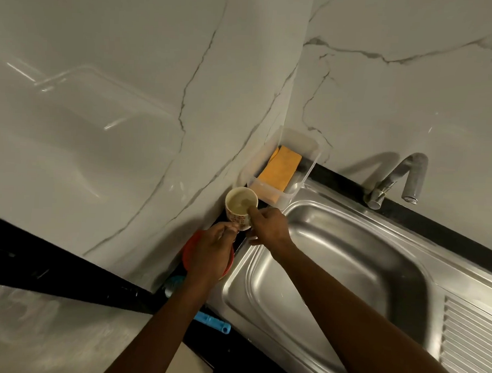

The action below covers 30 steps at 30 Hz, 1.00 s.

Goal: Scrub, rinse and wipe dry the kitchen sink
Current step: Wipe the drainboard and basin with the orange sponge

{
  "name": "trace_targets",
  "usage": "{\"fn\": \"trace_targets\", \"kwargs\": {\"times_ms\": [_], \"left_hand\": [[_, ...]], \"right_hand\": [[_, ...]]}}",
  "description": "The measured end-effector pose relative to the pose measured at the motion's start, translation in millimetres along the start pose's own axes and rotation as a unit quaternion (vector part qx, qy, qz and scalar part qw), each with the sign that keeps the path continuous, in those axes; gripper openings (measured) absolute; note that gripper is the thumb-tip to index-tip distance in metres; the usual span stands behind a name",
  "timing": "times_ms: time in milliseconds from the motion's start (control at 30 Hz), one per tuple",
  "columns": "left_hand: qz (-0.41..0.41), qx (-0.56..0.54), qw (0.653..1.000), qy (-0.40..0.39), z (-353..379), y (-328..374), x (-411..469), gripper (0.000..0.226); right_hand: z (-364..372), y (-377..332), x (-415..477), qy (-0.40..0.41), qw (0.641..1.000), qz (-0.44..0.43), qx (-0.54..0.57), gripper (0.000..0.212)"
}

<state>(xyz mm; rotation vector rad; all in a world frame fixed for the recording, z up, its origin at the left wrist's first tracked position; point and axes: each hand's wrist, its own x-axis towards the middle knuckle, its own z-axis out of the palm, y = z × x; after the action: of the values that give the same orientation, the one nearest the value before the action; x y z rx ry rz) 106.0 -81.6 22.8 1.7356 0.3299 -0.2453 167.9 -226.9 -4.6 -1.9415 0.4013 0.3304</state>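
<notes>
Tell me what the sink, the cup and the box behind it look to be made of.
Sink: stainless steel, brushed, going by the silvery sheen and streaked reflections. Cup: likely glazed ceramic, pale inside with a printed pattern outside. Box: clear plastic, probably, since the yellow pad inside shows through its walls.

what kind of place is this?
Most likely a home kitchen, at a counter corner: a stainless sink with a ribbed drainboard, a tap behind it, a sponge in a clear caddy, and a cup in the right hand.
</notes>
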Motion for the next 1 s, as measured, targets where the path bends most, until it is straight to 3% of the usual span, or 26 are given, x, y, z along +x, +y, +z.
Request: {"fn": "trace_targets", "kwargs": {"times_ms": [100, 233, 300, 367, 467, 533, 667, 800, 900, 1000], "left_hand": [[0.004, 0.011, 1.000, -0.010, -1.0, -1.4, 3.3, 0.024], [-0.001, 0.010, 0.999, -0.033, 0.0, -3.4, 5.9, 0.030], [-0.002, -0.004, 0.999, -0.041, 1.8, -4.1, 6.5, 0.029], [-0.012, -0.012, 0.998, -0.056, 3.7, -2.5, 8.0, 0.024], [-0.031, -0.030, 0.996, -0.072, 3.9, -2.5, 10.6, 0.017], [-0.032, -0.029, 0.996, -0.080, 1.8, -2.4, 12.5, 0.019], [-0.026, -0.023, 0.995, -0.091, -2.6, -2.7, 13.4, 0.018], [-0.016, -0.009, 0.994, -0.107, -5.9, -1.7, 12.3, 0.026], [-0.004, 0.004, 0.992, -0.123, -6.8, -2.8, 11.8, 0.040], [-0.008, 0.013, 0.991, -0.132, -6.4, -4.5, 12.2, 0.058]], "right_hand": [[-7.2, -2.4, -1.8, -0.001, 0.991, -0.052, -0.121, 0.054], [-28.5, -13.4, -11.6, 0.090, 0.936, -0.166, -0.297, 0.062], [-40.4, -24.9, -9.8, 0.136, 0.929, -0.213, -0.272, 0.058], [-51.2, -38.5, 3.9, 0.169, 0.943, -0.225, -0.179, 0.051], [-63.0, -55.6, 49.2, 0.175, 0.976, -0.126, 0.022, 0.034], [-66.5, -66.0, 81.8, 0.157, 0.979, -0.032, 0.123, 0.027], [-62.8, -84.5, 114.1, 0.083, 0.988, 0.085, 0.100, 0.039], [-54.6, -82.1, 134.3, 0.076, 0.977, 0.164, 0.109, 0.062], [-52.6, -77.6, 144.4, 0.095, 0.977, 0.179, 0.062, 0.058], [-54.4, -77.1, 145.2, 0.110, 0.972, 0.178, 0.108, 0.038]]}}
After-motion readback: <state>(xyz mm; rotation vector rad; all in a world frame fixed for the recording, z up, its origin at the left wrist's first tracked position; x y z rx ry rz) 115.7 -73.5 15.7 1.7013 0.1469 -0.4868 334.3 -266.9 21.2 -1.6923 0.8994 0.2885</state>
